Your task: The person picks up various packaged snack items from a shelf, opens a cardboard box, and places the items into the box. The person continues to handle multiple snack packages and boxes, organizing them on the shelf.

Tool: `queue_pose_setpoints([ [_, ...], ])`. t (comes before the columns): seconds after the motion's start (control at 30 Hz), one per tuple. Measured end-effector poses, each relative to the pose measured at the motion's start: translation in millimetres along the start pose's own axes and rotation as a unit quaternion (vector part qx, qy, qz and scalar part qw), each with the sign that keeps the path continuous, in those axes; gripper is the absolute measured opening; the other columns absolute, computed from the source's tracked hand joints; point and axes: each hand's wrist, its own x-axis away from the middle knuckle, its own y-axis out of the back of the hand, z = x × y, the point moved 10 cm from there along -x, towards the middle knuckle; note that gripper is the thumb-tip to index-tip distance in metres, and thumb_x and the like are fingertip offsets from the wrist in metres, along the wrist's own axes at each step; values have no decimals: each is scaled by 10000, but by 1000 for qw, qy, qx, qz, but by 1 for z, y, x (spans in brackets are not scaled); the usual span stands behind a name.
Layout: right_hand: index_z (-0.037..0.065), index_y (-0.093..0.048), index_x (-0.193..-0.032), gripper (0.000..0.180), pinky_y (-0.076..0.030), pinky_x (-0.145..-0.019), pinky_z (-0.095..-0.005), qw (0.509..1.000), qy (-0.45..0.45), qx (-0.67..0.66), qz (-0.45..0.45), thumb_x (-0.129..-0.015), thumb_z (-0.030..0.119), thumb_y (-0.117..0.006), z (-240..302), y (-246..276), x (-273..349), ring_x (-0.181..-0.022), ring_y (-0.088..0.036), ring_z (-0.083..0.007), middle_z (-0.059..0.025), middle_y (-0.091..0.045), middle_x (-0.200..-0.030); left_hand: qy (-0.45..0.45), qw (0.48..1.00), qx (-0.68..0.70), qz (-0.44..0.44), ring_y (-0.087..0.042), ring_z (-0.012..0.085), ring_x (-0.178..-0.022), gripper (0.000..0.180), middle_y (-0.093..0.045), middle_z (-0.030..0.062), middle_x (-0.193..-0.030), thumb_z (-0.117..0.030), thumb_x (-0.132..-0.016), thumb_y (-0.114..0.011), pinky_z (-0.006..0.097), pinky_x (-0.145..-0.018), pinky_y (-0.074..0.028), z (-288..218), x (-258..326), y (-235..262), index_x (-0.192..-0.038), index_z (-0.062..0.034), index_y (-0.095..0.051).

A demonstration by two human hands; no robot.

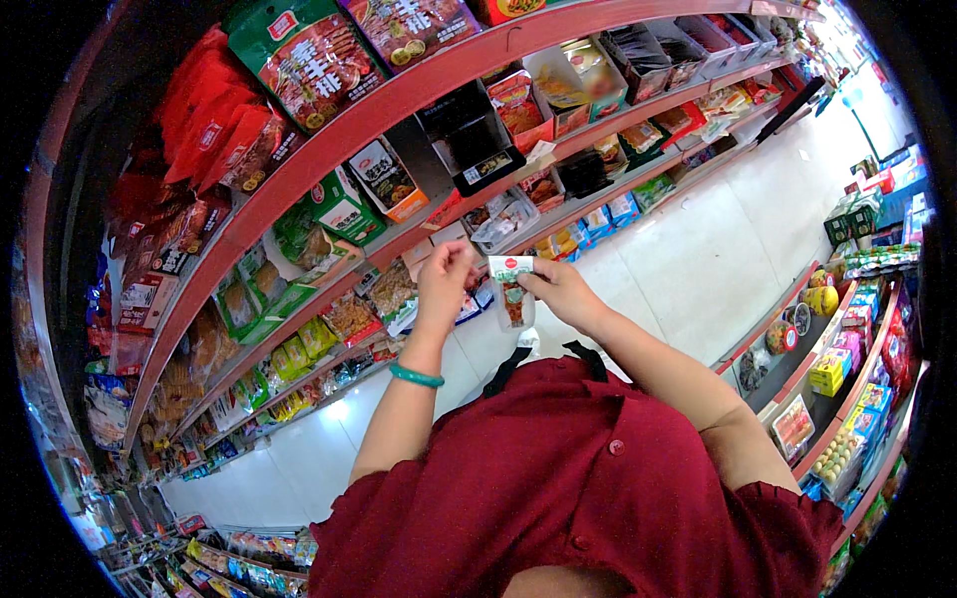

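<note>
We hold a small snack packet [512,291] out in front of the red shelf [399,100], our left hand [445,284] and right hand [561,289] each pinching an upper corner. Such light fingertip grips could let it slip and drop to the floor [698,249].

I see a glossy clear plastic snack packet [512,291], shiny foil-like bags [299,60] on smooth painted red shelves [419,90], a polished pale floor [718,249], and matt red cloth blouse [578,478].

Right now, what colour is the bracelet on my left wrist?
Teal green: the bracelet shows in the head view.
</note>
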Motion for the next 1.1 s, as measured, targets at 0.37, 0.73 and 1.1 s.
queue_pose_setpoints([
  [0.37, -20, -592, -1068, 271, -432, -795, -277, 994, -87, -17, -64, -903, 188, -536, -36, 57, 63, -844, -533, -120, -40, -619, -920, 140, 983, 80, -86, -606, 200, -671, 198, -590, 57, -767, -245, -863, -605, 319, -496, -504, -1, -135, 4, -925, -64, -553],
  [0.73, 13, -604, -1067, 237, -404, -724, -225, 977, -153, -70, -134, -909, 169, -520, -59, 82, 105, -773, -488, -72, 13, -599, -882, -2, 906, -374, -198, -601, 355, -967, 339, -596, 259, -1072, -205, -848, -509, 398, -801, -501, -22, -193, 26, -1066, 44, -584],
  [1.1, 18, -606, -1064, 232, -413, -719, -229, 977, -163, -40, -133, -911, 172, -522, -57, 90, 111, -776, -503, -73, 5, -617, -901, 12, 869, -433, -238, -595, 373, -975, 288, -587, 263, -1066, -172, -858, -503, 444, -762, -508, -29, -168, 42, -1078, 8, -548],
])
